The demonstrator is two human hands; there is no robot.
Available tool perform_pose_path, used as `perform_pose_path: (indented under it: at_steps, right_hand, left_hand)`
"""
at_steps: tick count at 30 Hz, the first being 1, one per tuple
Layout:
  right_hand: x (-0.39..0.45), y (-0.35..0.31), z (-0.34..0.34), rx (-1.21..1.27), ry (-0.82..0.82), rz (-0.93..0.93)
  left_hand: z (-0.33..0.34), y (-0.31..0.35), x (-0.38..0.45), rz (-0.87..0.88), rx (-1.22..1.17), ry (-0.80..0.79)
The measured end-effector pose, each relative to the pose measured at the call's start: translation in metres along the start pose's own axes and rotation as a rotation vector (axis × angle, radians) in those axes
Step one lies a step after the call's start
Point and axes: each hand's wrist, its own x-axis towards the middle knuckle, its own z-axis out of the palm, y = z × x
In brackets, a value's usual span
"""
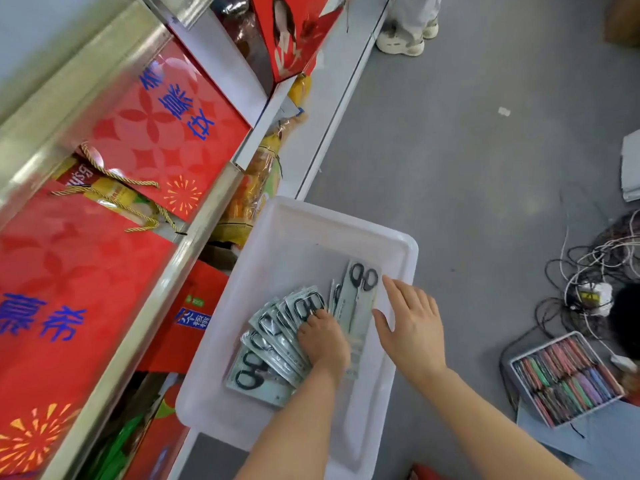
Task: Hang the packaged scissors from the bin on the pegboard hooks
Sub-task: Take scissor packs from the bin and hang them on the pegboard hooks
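From the head view we're looking down into a white plastic bin (398, 258) on the grey floor (485, 133), right beside the shelf of red gift bags (166, 133). The packaged scissors (273, 341) are fanned out in the near-left part of the bin, with a couple more packs (360, 289) leaning by the right wall. Our left hand (323, 341) sits on the fan, fingers curled down onto the packs; we can't really tell if it's gripping one. Our right hand (412, 327) hovers with fingers spread wide, holding nothing, next to the right packs.
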Motion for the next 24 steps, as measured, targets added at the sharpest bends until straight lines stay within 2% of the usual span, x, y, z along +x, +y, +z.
perform_pose_path:
  at_steps: [5,10,15,17,20,22,24]
  right_hand:
    - [0.003,-0.002,0.010,0.030,-0.072,-0.048]
    - [0.016,-0.013,0.027,0.045,-0.194,-0.127]
    - [0.023,-0.021,0.041,0.032,-0.281,-0.179]
    - [0.024,-0.019,0.042,0.010,-0.268,-0.206]
    - [0.027,-0.008,0.042,-0.054,-0.240,-0.216]
    - [0.027,0.001,0.046,-0.096,-0.237,-0.213]
    - [0.027,0.007,0.049,-0.116,-0.240,-0.210]
  left_hand:
    - [-0.017,-0.013,0.009,0.051,-0.080,-0.080]
    - [-0.049,-0.047,0.023,0.030,0.054,0.030]
    - [-0.039,-0.044,0.027,0.104,-0.163,-0.014]
    - [-0.028,-0.027,0.023,0.115,-0.082,-0.032]
    - [-0.012,-0.010,0.023,0.171,0.138,0.051]
    - [-0.007,-0.008,0.031,0.195,0.186,0.066]
    - [-0.013,-0.010,0.039,0.185,0.138,0.038]
